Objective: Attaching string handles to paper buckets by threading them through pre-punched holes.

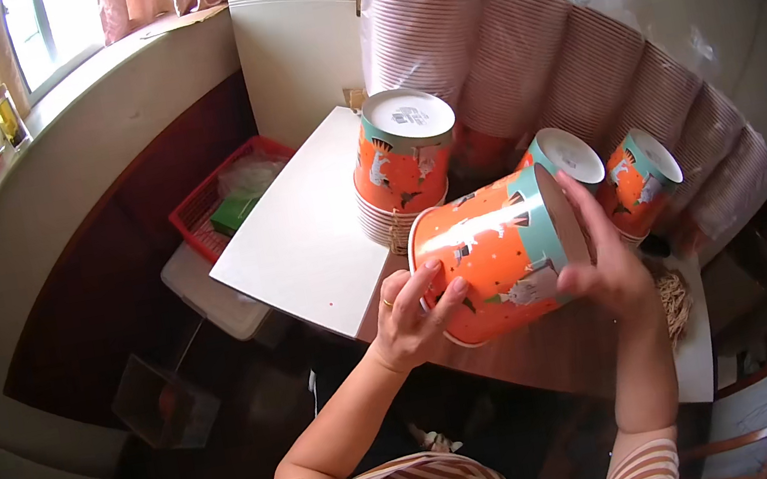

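A large orange paper bucket (481, 248) with a teal band and printed figures lies tilted on its side between my hands, above the table. Fingers of my left hand (407, 322) grip it at the white rim on the left. My right hand (614, 267) clasps the base end, thumb on the teal band and fingers over the bottom. Just behind stands an upside-down stack of matching buckets (404, 160). Two more upturned buckets, one partly hidden (568, 155) and one farther right (639, 178), stand behind my right hand.
Tall nested bucket stacks in clear plastic (515, 55) line the wall behind. The white tabletop (303, 243) extends left. A tan twine-like bundle (675, 302) lies at the right. Beyond the left edge are a red basket (198, 220) and a clear bin (164, 403).
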A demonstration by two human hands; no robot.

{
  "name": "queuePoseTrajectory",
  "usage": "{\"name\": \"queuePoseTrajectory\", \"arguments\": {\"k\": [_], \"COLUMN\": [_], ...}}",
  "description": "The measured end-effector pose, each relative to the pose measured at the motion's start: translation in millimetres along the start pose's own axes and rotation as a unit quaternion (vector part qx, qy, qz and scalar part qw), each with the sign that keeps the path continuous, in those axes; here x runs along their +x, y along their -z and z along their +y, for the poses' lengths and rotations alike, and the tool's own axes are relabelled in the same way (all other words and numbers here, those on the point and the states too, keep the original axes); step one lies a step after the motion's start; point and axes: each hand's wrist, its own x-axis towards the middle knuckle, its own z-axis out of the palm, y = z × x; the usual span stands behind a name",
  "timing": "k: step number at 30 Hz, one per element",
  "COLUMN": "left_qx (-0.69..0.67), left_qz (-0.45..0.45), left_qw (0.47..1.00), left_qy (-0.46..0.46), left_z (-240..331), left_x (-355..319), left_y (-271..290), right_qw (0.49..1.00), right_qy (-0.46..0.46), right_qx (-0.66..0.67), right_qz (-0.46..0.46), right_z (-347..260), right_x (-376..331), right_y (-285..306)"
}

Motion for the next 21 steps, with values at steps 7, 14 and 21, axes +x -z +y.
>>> {"name": "queuePoseTrajectory", "arguments": {"k": [7,14,21], "left_qx": [0.006,-0.134,-0.284], "left_qz": [0.002,0.026,0.029], "left_qw": [1.000,0.977,0.897], "left_qy": [-0.024,0.166,0.336], "left_z": [-20.9,-12.7,-12.0], "left_x": [7.9,13.4,-20.7], "left_y": [7.7,0.5,10.2], "right_qw": [0.998,0.998,0.990], "right_qy": [0.038,0.035,0.096], "right_qx": [-0.003,-0.052,-0.088], "right_qz": [-0.050,0.020,0.055], "right_z": [-20.4,-33.1,-50.1], "right_x": [35.5,59.3,62.5], "right_y": [-1.9,15.3,61.0]}}
